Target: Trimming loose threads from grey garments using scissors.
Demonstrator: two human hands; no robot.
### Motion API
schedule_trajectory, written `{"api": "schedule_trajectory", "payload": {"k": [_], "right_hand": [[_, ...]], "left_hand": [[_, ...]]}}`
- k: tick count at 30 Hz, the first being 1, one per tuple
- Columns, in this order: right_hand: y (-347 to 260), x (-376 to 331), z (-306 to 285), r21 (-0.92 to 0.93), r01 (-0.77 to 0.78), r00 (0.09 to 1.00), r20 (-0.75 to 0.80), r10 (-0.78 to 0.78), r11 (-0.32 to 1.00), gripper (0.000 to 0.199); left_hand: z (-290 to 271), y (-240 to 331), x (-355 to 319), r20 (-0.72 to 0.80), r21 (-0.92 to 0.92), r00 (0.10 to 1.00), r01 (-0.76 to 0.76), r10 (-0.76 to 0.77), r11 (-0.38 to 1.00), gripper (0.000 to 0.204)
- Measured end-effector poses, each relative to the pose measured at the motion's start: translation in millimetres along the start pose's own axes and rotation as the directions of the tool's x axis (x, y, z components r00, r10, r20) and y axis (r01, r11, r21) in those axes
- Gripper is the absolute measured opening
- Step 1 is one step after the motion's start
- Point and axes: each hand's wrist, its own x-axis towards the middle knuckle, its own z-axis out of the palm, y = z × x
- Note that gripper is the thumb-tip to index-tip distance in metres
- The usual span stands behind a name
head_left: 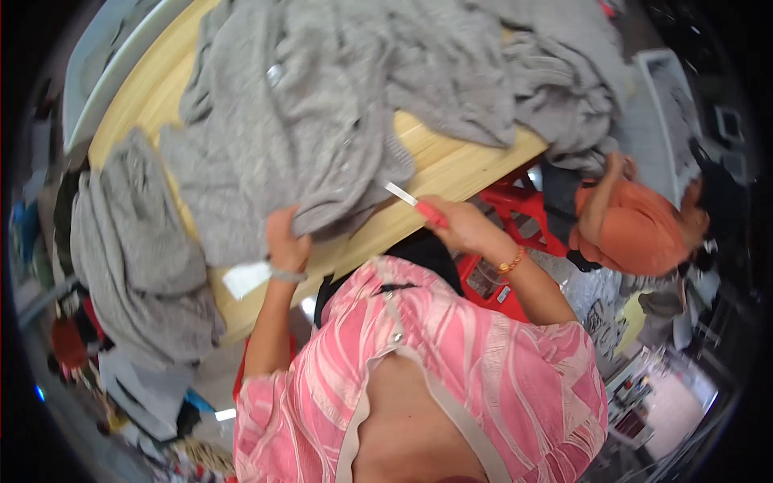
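Note:
A grey knitted cardigan (314, 121) with shiny round buttons lies loosely spread over the wooden table. At its near edge, my left hand (287, 243) has its fingers curled on the knit, the thumb a little apart from them and the cloth between. My right hand (465, 228) is closed round the red handle of a small tool with a flat, pale blade (400, 193); its exact kind is not clear. The blade points up and left toward the cardigan's near right edge, a short way off the fabric.
More grey knitwear (141, 249) hangs over the table's left end. A white paper slip (246, 279) lies by my left wrist. Right of the table (451, 173), red plastic stools (519, 205) stand near a person in orange (632, 225), whose hands are at a grey garment (564, 101).

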Motion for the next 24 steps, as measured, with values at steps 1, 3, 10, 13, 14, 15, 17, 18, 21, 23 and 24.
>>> {"api": "schedule_trajectory", "payload": {"k": [1,3,10,13,14,15,17,18,21,23,24], "right_hand": [[1,-3,0,-0.044,0.040,0.998,0.040,-0.038,0.998,0.040],[-7,-5,3,-0.072,0.081,0.985,0.160,-0.069,0.994,0.030],[-21,61,18,-0.075,0.625,0.744,-0.245,-0.622,0.777,0.032],[7,63,-41,-0.043,0.629,0.708,-0.382,-0.595,0.776,0.048],[28,63,-72,-0.460,0.489,0.737,-0.235,-0.633,0.741,0.057],[52,57,-102,-0.464,0.491,0.734,-0.236,-0.637,0.738,0.057],[104,34,-170,-0.551,0.398,0.682,-0.356,-0.639,0.733,0.054],[124,23,-199,-0.590,0.345,0.649,-0.412,-0.640,0.730,0.052],[130,22,-239,-0.066,0.358,0.274,-0.946,-0.172,0.931,0.056],[155,-7,-336,-0.356,-0.022,0.306,-0.892,-0.332,0.934,0.050],[182,-8,-384,-0.572,-0.334,0.410,-0.804,-0.431,0.749,0.045]], "left_hand": [[-10,4,0,-0.113,-0.224,0.993,0.020,-0.046,0.974,0.048],[-52,32,8,-0.322,-0.353,0.946,-0.094,-0.027,0.931,0.041],[-124,189,14,-0.209,-0.627,0.759,-0.588,0.617,0.511,0.041],[-104,234,38,-0.189,-0.623,0.527,-0.716,0.828,0.314,0.046],[-97,245,46,-0.180,-0.524,0.496,-0.779,0.849,0.344,0.035],[-88,255,55,-0.183,-0.519,0.493,-0.783,0.851,0.342,0.035],[-72,274,76,-0.285,-0.200,0.417,-0.906,0.863,0.372,0.031],[-65,281,88,-0.279,-0.171,0.427,-0.903,0.860,0.394,0.029],[-34,306,126,-0.304,-0.224,0.488,-0.871,0.818,0.436,0.032],[-6,324,154,-0.250,-0.257,0.450,-0.885,0.857,0.389,0.038],[9,330,168,-0.181,-0.269,0.486,-0.861,0.855,0.433,0.041]]}}
